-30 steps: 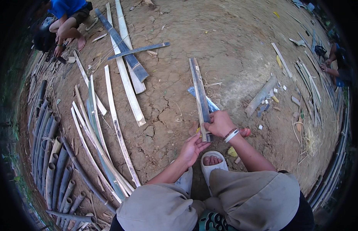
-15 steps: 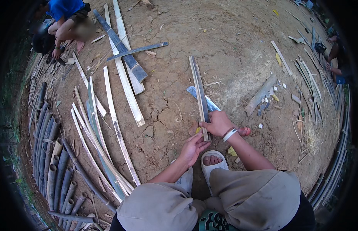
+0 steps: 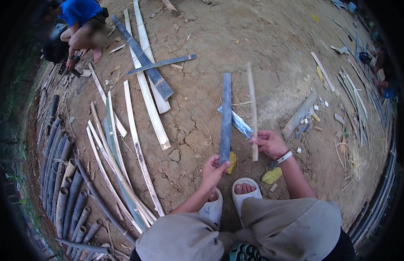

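Observation:
My left hand [image 3: 214, 173] is closed round the lower end of a dark grey bamboo slat [image 3: 226, 114], which points away from me. In my right hand [image 3: 270, 143], the fingers pinch a thin light-brown bamboo strip [image 3: 253, 104] near its lower end. The two pieces stand apart, roughly side by side. On the ground behind them lies a shiny bluish flat piece [image 3: 241, 124], partly covered by the slat; whether it is a blade I cannot tell. A yellow leaf [image 3: 232, 162] lies beside my left fingertips.
Long pale bamboo strips [image 3: 143, 161] and a bundle of dark bamboo poles [image 3: 76, 204] lie at left. Wide split bamboo [image 3: 150, 69] lies farther off. A bamboo piece [image 3: 300, 114] and small offcuts [image 3: 303, 128] are at right. One person [image 3: 80, 26] squats far left; another [image 3: 380, 71] is far right.
The slat and the strip were together, with my right hand gripping them. Now they are separated: the left hand has the slat, and the right has moved rightward with the strip.

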A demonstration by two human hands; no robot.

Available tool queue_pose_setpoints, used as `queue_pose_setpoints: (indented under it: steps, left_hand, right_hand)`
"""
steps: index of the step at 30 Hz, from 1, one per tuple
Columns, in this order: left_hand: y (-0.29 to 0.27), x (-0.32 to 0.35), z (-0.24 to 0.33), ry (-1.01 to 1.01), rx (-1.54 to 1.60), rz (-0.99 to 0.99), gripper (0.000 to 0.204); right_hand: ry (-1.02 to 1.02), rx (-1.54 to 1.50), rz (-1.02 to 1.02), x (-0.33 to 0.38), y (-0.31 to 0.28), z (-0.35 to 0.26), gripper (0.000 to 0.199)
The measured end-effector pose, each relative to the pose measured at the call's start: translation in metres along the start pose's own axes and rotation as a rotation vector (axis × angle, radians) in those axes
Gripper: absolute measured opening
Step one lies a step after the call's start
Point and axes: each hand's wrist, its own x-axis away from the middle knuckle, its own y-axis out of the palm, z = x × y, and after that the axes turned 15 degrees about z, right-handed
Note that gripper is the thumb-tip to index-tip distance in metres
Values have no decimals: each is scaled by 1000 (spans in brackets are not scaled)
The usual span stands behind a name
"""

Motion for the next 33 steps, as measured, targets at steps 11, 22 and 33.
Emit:
queue_pose_setpoints:
  steps: [11, 22, 33]
  left_hand:
    - [-6, 3, 37, 1007, -759, 336, 61]
    - [-67, 27, 127, 649, -412, 410, 27]
    - [-92, 88, 157, 402, 15, 231, 26]
  right_hand:
    - [-803, 1046, 378, 23, -7, 5, 46]
    - [-571, 1240, 321, 23, 2, 13, 39]
    - [-135, 258, 232, 41, -28, 18, 18]
